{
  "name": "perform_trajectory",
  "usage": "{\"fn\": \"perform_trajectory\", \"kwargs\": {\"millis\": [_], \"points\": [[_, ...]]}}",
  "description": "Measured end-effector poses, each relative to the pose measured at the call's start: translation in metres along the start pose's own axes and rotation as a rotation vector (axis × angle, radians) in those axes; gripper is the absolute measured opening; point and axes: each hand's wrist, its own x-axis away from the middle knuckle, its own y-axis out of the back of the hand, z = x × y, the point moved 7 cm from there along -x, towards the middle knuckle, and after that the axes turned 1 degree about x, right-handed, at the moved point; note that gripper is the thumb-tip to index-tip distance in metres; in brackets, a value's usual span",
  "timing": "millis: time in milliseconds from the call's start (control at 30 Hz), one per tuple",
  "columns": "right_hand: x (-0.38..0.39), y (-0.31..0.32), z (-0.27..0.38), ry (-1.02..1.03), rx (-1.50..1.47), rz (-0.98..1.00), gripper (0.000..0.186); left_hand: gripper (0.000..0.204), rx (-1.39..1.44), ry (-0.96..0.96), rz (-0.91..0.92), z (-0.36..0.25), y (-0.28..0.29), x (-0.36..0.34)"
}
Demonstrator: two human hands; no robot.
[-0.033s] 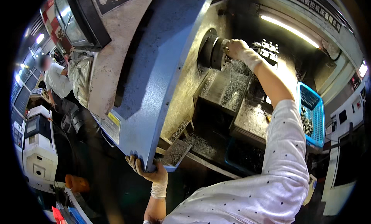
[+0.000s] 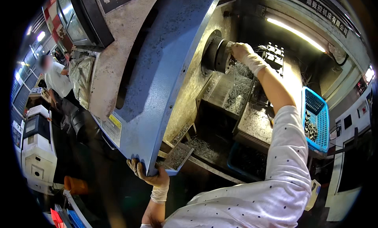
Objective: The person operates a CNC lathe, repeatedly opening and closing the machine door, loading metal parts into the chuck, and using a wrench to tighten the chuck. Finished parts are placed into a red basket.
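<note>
I note the left hand point(image 2: 151, 177) gripping the lower edge of the blue door point(image 2: 157, 94), lower left of centre; right hand point(image 2: 243, 53) at the chuck point(image 2: 217, 55), upper centre, grip indeterminable.

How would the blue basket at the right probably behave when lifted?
The basket looks like perforated plastic, so it may flex slightly. The parts inside look metallic, so it is probably heavy. They lie loose, so they may slide if it tilts.
</note>
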Motion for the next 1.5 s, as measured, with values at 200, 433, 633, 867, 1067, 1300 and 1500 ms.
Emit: {"fn": "perform_trajectory", "kwargs": {"millis": [200, 433, 633, 867, 1067, 1300, 1500], "points": [[-0.007, -0.028, -0.027, -0.389, -0.563, -0.227, 0.025, 0.049, 0.019, -0.046, 0.040, -0.001, -0.002, -0.003], [0.092, 0.008, 0.032, -0.145, -0.293, -0.540, 0.048, 0.049, 0.014, -0.052, 0.041, -0.007, -0.010, -0.011], [0.230, -0.100, -0.095, -0.464, -0.619, -0.126, 0.024, 0.045, -0.005, -0.045, 0.012, 0.001, -0.003, -0.003], [0.227, -0.083, -0.099, -0.374, -0.127, -0.157, 0.025, 0.045, -0.047, -0.004, 0.005, 0.005, -0.007, -0.002], [0.192, -0.028, -0.154, -0.534, -0.660, -0.595, 0.023, 0.047, -0.147, 0.048, 0.028, 0.012, 0.001, 0.004], [0.031, -0.040, -0.163, -0.428, -0.310, -0.259, 0.016, 0.047, -0.157, 0.106, 0.063, 0.017, -0.001, 0.007], [-0.024, -0.072, -0.172, -0.367, -0.543, -0.237, 0.012, 0.047, -0.234, 0.144, 0.015, 0.029, 0.013, 0.020]]}}
